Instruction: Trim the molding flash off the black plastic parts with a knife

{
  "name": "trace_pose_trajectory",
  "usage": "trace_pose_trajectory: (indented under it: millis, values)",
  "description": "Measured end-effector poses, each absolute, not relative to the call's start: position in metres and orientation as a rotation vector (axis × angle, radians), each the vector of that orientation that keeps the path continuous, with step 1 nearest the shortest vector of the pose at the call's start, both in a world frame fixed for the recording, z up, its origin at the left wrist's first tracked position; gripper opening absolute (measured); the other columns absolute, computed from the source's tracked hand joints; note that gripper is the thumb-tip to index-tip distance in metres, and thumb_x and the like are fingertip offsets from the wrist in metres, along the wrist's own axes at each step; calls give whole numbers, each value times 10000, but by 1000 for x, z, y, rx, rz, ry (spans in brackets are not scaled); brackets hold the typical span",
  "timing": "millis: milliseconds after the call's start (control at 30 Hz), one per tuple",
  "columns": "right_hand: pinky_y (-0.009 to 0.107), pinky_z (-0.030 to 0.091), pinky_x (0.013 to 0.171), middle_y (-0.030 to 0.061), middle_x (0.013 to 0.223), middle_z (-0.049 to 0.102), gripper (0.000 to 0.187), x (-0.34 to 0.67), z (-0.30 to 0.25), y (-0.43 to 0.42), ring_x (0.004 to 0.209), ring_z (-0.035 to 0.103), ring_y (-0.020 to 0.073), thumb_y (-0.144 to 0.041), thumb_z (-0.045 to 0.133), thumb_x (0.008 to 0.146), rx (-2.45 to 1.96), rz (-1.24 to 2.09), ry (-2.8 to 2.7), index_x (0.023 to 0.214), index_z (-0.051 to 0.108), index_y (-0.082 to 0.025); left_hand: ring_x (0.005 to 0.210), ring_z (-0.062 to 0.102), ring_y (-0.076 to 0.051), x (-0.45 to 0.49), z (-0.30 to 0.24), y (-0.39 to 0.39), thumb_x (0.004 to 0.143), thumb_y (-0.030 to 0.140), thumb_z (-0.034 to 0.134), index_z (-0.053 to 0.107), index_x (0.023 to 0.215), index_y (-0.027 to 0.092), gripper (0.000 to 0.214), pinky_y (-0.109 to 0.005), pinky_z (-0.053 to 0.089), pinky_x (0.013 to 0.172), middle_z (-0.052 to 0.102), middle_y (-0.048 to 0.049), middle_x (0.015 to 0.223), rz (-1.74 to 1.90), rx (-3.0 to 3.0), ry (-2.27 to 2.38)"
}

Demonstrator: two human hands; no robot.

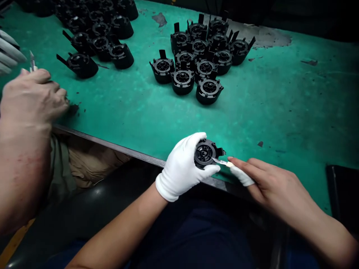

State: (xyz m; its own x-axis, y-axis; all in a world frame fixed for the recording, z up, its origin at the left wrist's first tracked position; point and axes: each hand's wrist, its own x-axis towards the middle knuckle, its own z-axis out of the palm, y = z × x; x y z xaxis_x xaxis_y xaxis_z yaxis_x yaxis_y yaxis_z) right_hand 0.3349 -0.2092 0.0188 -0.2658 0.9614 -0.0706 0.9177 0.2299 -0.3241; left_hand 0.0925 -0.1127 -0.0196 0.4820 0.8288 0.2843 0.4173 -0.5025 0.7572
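Note:
My left hand [183, 166], in a white glove, is closed around a round black plastic part [206, 152] held just over the near edge of the green table [280, 108]. My right hand [266, 179] is bare except for a white cot on the thumb. It pinches a small blade [220, 161] whose tip touches the part's lower right rim.
A cluster of several identical black parts [199, 59] stands mid-table, another group [98, 37] at the far left. A co-worker's bare hand [30, 99] at the left holds a small blade over the table; a gloved hand [8, 52] shows beyond it. A dark bin [342, 194] sits at right.

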Motion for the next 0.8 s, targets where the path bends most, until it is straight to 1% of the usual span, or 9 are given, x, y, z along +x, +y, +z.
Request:
trace_pose_trajectory:
  millis: [100,200,400,533,633,800]
  values:
    - [347,331,539,-7,881,587,443,332,22,-206,733,611,212,-260,355,1066,-1877,319,-2360,1450,572,-291,1288,600,-291,98,-22,-121,762,484,875,491,1372,150,794,-433,473,1153,623,-144,1349,923,2097,1101]
    - [359,349,555,-3,895,602,436,326,22,-207,763,625,222,-267,350,1069,-1945,248,-2328,1423,605,-272,1231,625,-305,106,-25,-127,776,512,855,500,1342,142,763,-455,499,1113,638,-145,1295,990,2080,1181]
    - [349,430,635,2,914,628,409,322,17,-211,788,654,218,-296,377,1093,-1936,377,-2196,1416,624,-249,1209,629,-325,112,-30,-132,788,568,831,510,1311,136,751,-476,513,1083,634,-166,1289,1045,2092,1237]
    - [360,452,653,15,956,658,403,318,17,-208,859,675,246,-304,391,1075,-1994,321,-2170,1369,662,-257,1177,639,-330,113,-31,-132,793,565,820,511,1294,143,725,-488,520,1060,641,-169,1269,1073,2109,1243]
    - [355,484,702,26,1007,678,391,313,17,-208,904,680,248,-290,404,1077,-1975,348,-2119,1360,670,-245,1131,653,-329,115,-33,-133,786,558,817,512,1277,149,709,-482,533,1022,649,-158,1228,1103,2116,1267]
    - [341,518,793,53,1053,694,379,309,15,-213,900,678,242,-251,421,1082,-1912,429,-2098,1376,658,-226,1069,660,-309,117,-36,-134,772,532,821,512,1278,146,707,-454,548,974,647,-132,1166,1134,2130,1277]
